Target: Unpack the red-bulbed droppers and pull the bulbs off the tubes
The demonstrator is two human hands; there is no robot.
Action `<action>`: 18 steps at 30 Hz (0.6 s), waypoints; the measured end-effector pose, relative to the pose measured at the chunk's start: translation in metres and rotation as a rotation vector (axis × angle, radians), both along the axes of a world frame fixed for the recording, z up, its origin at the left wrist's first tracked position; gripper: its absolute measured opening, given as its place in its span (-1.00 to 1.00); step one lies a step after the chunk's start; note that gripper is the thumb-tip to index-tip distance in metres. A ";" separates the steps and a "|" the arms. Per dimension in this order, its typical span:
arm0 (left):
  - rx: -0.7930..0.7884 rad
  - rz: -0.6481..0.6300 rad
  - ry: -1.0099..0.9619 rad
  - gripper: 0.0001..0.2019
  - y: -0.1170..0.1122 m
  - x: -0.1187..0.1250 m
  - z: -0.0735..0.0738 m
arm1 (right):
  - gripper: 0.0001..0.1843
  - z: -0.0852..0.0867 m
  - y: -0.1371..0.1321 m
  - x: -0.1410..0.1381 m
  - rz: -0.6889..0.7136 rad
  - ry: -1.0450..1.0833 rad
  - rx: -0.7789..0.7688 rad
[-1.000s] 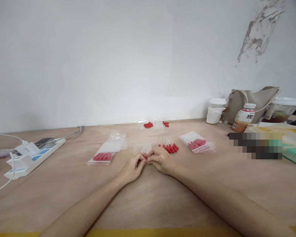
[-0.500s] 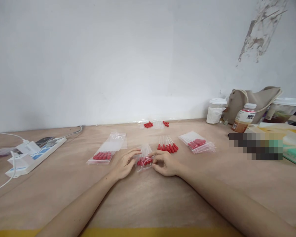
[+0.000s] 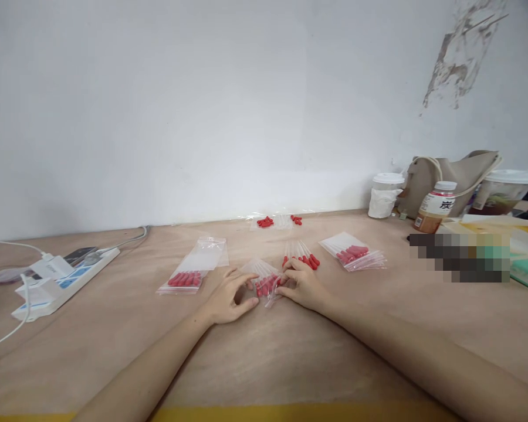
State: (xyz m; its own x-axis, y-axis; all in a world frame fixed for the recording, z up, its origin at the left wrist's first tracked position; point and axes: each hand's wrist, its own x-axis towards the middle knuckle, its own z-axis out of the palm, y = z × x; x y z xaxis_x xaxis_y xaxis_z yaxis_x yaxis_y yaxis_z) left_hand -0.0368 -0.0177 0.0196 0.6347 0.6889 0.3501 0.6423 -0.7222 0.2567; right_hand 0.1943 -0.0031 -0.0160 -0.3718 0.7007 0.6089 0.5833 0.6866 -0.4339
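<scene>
A clear zip bag (image 3: 259, 271) with several red-bulbed droppers (image 3: 267, 285) in it lies tilted on the table between my hands. My right hand (image 3: 303, 286) pinches the bag's right edge near the mouth. My left hand (image 3: 231, 298) rests at the bag's left side, thumb and fingers apart, fingertips close to the plastic; whether they touch it I cannot tell. Behind my right hand fans a loose group of droppers (image 3: 308, 259), partly covered by its fingers.
To the left lies a filled bag (image 3: 185, 279) over clear bags (image 3: 211, 249); to the right, a stack of filled bags (image 3: 352, 253). More droppers (image 3: 265, 222) sit by the wall. A power strip (image 3: 70, 284) stands left; a bottle (image 3: 437, 208) and cups (image 3: 386, 196) stand right.
The bag has shifted slightly right and turned, its mouth now toward the lower right. My left thumb and fingers have spread away from it; my right hand has moved a little right with its edge.
</scene>
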 end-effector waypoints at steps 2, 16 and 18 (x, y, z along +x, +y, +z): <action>0.005 -0.064 -0.031 -0.59 -0.002 0.002 -0.005 | -0.83 0.001 -0.003 0.003 -0.093 -0.057 0.006; -0.050 0.098 0.048 -0.55 0.015 -0.001 -0.016 | -0.55 0.014 -0.020 -0.008 -0.286 -0.069 -0.346; -0.048 0.066 0.064 -0.55 0.014 -0.002 -0.015 | -0.45 0.014 -0.020 -0.006 -0.257 -0.067 -0.382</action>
State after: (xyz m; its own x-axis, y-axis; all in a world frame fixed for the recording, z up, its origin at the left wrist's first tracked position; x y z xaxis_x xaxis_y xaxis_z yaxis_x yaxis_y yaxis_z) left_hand -0.0386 -0.0036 0.0048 0.6070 0.7453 0.2759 0.7044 -0.6653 0.2474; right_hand 0.1879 -0.0227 -0.0024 -0.1864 0.9446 0.2700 0.7487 0.3145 -0.5835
